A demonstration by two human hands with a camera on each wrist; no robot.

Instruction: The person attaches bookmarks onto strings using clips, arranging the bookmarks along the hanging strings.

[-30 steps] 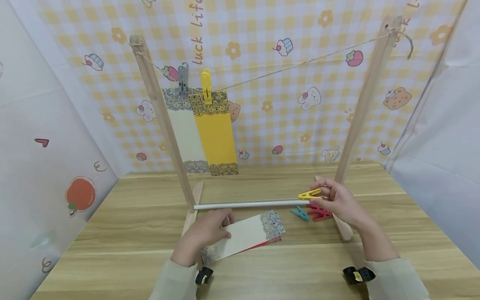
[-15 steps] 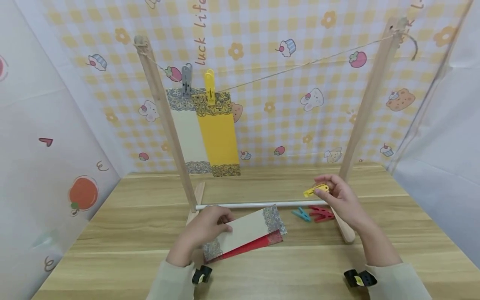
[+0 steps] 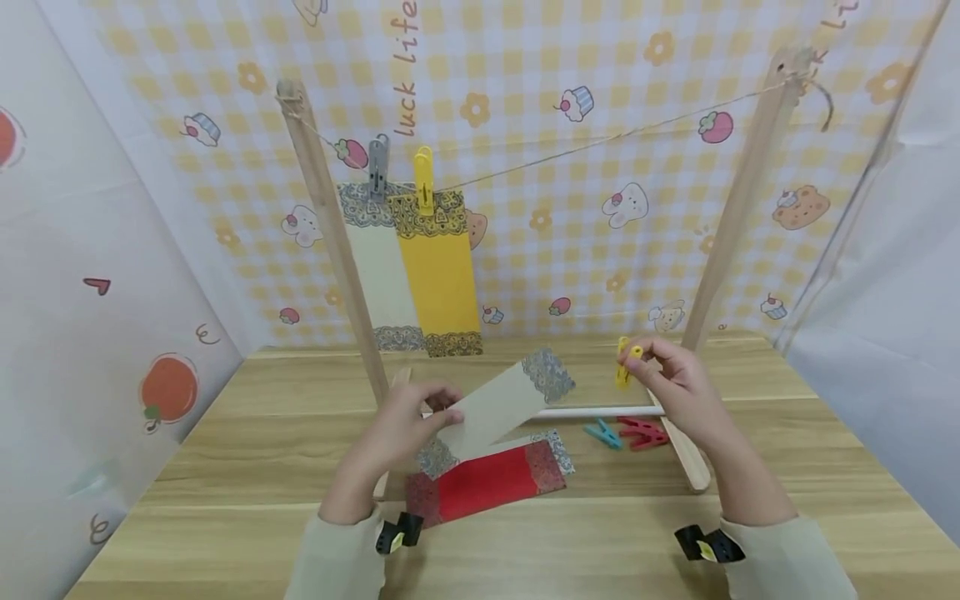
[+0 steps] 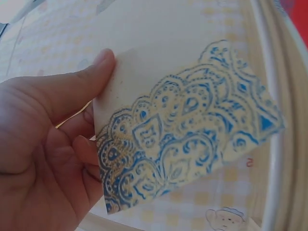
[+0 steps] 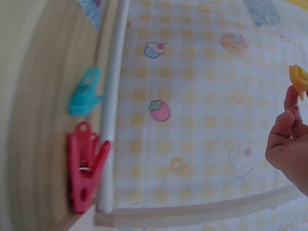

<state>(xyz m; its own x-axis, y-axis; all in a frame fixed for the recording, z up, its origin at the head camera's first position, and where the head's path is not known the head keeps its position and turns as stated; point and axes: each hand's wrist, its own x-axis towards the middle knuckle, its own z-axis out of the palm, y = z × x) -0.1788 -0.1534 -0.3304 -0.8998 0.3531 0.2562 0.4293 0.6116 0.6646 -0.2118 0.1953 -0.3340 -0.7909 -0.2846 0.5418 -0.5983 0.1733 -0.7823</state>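
My left hand (image 3: 408, 429) pinches a cream card (image 3: 491, 412) with lace-patterned ends, thumb on its near face. The card is raised and tilted over the table, and its blue patterned end (image 4: 168, 144) fills much of the left wrist view. Between the thumb and fingers of my right hand (image 3: 678, 387) is a yellow clothespin (image 3: 623, 368), also at the edge of the right wrist view. Below the cream card lies a red card (image 3: 487, 483), partly covering another card whose patterned end (image 3: 559, 457) peeks out behind it.
A string (image 3: 592, 146) sags between two wooden posts (image 3: 738, 208). Hanging at its left are a cream card (image 3: 378, 275) under a grey clothespin (image 3: 378, 171) and a yellow card (image 3: 444, 283) under a yellow clothespin. A teal clothespin (image 5: 85, 94) and red clothespins (image 5: 85, 168) lie beside the white rod (image 3: 600, 412).
My left hand has lifted the cream card off the pile, uncovering the red card. In my right hand the yellow clothespin has turned from lying nearly level to upright and risen slightly.
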